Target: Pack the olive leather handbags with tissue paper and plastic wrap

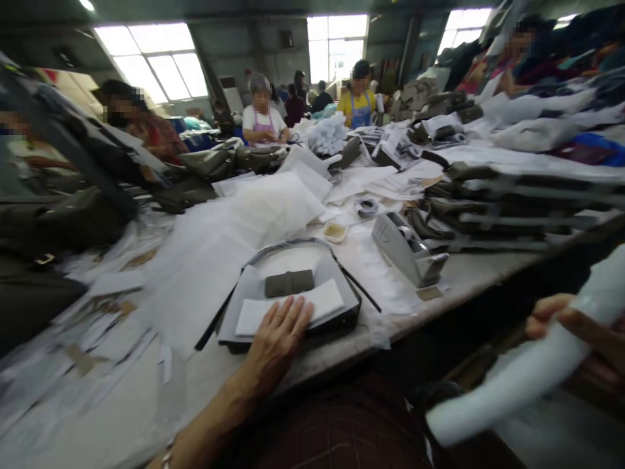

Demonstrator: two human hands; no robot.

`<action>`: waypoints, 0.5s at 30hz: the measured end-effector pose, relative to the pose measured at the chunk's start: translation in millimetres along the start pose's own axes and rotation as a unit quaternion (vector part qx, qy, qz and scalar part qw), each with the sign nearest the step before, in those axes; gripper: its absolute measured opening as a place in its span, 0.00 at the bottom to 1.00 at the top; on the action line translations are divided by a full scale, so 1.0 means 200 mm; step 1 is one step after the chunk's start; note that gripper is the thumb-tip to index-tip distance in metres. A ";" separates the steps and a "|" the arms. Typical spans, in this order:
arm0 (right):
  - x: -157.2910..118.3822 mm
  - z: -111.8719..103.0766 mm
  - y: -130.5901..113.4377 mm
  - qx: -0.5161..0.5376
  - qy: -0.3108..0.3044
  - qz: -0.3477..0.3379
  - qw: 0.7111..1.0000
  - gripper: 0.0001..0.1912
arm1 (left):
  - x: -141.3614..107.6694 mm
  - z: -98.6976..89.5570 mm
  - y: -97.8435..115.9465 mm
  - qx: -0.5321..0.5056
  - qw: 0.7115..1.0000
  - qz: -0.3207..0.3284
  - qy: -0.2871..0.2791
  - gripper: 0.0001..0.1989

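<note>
The left hand [282,332] lies open and flat on the white pad [325,304], apparently steadying it atop the bag [347,316] near the edge of the table [481,272]. The right hand [593,335] grips a white roll [530,384] clear of the surface.

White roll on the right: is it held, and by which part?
Yes: the right hand grips the white roll partway along, above its lower end.

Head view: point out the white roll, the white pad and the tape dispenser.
White roll [525,374], head view: middle of its length.
White pad [324,303], head view: its uncovered right part.
Tape dispenser [396,246], head view: side of its body.
</note>
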State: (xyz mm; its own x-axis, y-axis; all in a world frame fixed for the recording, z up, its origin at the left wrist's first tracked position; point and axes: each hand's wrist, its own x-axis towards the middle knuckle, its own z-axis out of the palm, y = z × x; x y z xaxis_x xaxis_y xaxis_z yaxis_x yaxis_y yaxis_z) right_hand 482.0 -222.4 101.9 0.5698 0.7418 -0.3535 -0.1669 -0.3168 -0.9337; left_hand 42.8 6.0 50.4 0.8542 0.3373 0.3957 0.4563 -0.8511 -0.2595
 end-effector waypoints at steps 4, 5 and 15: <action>-0.10 0.62 0.04 0.084 -0.092 0.094 0.988 0.25 | 0.09 -0.10 -0.08 -0.043 0.995 0.044 -0.073 0.23; -0.16 0.79 0.06 0.120 -0.135 0.120 0.976 0.27 | 0.12 -0.13 -0.10 -0.064 0.992 0.054 -0.091 0.22; -0.31 1.60 0.18 0.368 -0.185 0.194 0.890 0.17 | 0.33 -0.33 -0.25 -0.170 0.954 0.058 -0.240 0.23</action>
State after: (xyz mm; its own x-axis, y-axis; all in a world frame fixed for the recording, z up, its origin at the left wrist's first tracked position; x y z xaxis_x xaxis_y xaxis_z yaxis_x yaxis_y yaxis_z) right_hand 183.7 -90.9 71.2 0.0741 0.8481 -0.5246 -0.8530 -0.2187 -0.4739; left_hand 61.1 44.2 146.9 0.9471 0.3084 -0.0883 0.3139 -0.9478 0.0568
